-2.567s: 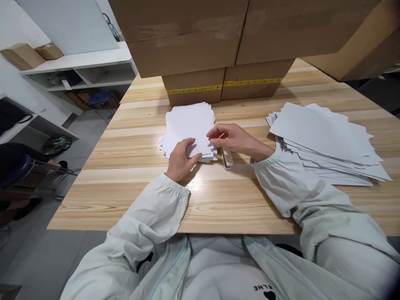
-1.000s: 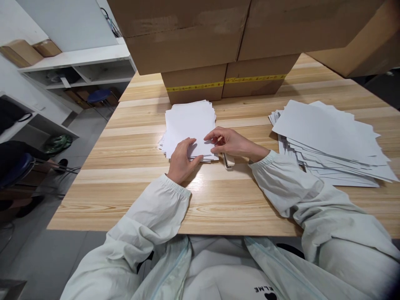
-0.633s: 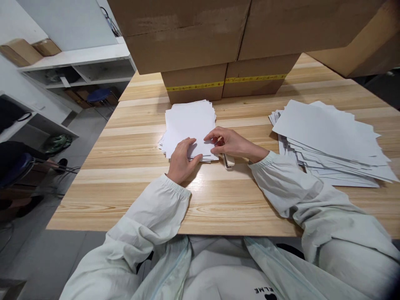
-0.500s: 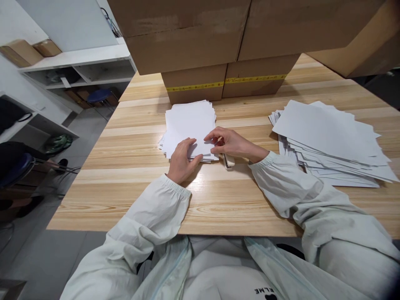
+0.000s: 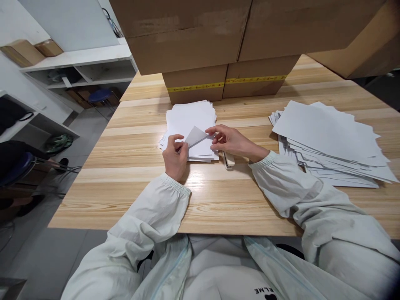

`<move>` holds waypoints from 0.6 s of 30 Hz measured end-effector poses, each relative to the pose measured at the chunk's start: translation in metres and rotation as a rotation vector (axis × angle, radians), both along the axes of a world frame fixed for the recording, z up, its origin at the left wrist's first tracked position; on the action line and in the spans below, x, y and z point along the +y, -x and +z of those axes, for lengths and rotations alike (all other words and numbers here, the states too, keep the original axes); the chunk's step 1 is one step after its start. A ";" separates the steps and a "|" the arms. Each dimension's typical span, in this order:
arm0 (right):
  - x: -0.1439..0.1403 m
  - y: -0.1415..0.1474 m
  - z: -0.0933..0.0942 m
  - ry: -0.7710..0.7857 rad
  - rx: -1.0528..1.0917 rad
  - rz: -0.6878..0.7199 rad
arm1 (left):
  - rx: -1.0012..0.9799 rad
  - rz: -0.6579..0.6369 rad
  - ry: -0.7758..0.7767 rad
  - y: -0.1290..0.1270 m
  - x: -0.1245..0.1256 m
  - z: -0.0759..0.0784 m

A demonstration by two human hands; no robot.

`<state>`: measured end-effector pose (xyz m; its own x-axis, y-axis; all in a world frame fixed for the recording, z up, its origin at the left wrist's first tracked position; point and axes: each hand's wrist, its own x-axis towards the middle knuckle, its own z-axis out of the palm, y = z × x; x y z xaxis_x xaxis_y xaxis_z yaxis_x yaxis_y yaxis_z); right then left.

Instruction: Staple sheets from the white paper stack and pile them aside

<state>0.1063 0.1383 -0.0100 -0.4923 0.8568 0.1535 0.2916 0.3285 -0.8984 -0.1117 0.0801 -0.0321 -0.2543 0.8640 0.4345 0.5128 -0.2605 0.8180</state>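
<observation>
At the left of the frame, white shelving (image 5: pixel 84 71) stands beyond the table edge, with open floor below it. The wooden table (image 5: pixel 131 183) has bare surface along its near and left edges.

Left of centre, the left hand (image 5: pixel 175 157) is closed in a pinch on the near-left corner of the top sheet (image 5: pixel 195 135), folding that corner up and over toward the right. The lifted flap forms a grey triangle whose tip points right, toward the right hand. The small paper stack (image 5: pixel 190 121) under it lies flat at frame centre, long axis running away from the person, far edge near the cardboard boxes (image 5: pixel 218 62).

The right hand (image 5: pixel 229 141) has thumb and forefinger closed on the flap's tip; the other fingers are loosely curled. A stapler (image 5: pixel 229 160) lies just beside the stack's right edge, under this hand, long axis parallel to the stack.

At the right, well apart, a fanned pile of larger sheets (image 5: pixel 328 141) reaches toward the frame's right edge. Bare table lies between the two piles.
</observation>
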 end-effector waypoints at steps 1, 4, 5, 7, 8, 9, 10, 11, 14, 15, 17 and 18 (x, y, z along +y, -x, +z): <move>-0.001 -0.001 0.001 0.016 0.005 -0.004 | -0.015 0.005 -0.002 0.000 0.000 0.001; -0.003 -0.002 0.004 0.054 0.002 -0.016 | -0.025 0.003 -0.011 0.001 0.001 0.002; -0.003 -0.002 0.004 0.063 -0.002 -0.023 | -0.016 -0.003 -0.020 0.002 0.002 0.001; -0.004 -0.002 0.004 0.070 -0.011 -0.033 | 0.018 -0.021 -0.040 0.004 0.002 -0.001; -0.004 -0.002 0.004 0.067 -0.014 -0.028 | 0.039 -0.035 -0.047 0.005 0.002 -0.002; -0.004 -0.002 0.003 0.059 -0.015 -0.015 | 0.060 -0.054 -0.050 0.006 0.002 -0.003; -0.004 -0.001 0.003 0.044 -0.015 0.004 | 0.083 -0.072 -0.051 0.006 0.002 -0.004; -0.003 -0.001 0.002 0.022 -0.014 0.027 | 0.105 -0.092 -0.051 0.007 0.002 -0.004; -0.003 0.000 0.001 -0.046 -0.007 0.070 | 0.143 -0.132 -0.042 0.008 0.002 -0.005; -0.003 0.000 0.001 -0.058 -0.006 0.075 | 0.145 -0.141 -0.037 0.008 0.002 -0.005; -0.004 0.000 0.002 -0.071 -0.008 0.076 | 0.144 -0.164 -0.027 0.009 0.002 -0.004; -0.004 0.001 0.002 -0.079 -0.014 0.074 | 0.146 -0.177 -0.021 0.009 0.002 -0.003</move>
<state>0.1056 0.1340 -0.0077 -0.5564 0.8036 0.2112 0.2766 0.4188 -0.8649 -0.1209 0.0818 -0.0356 -0.0330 0.8797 0.4743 0.5700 -0.3732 0.7319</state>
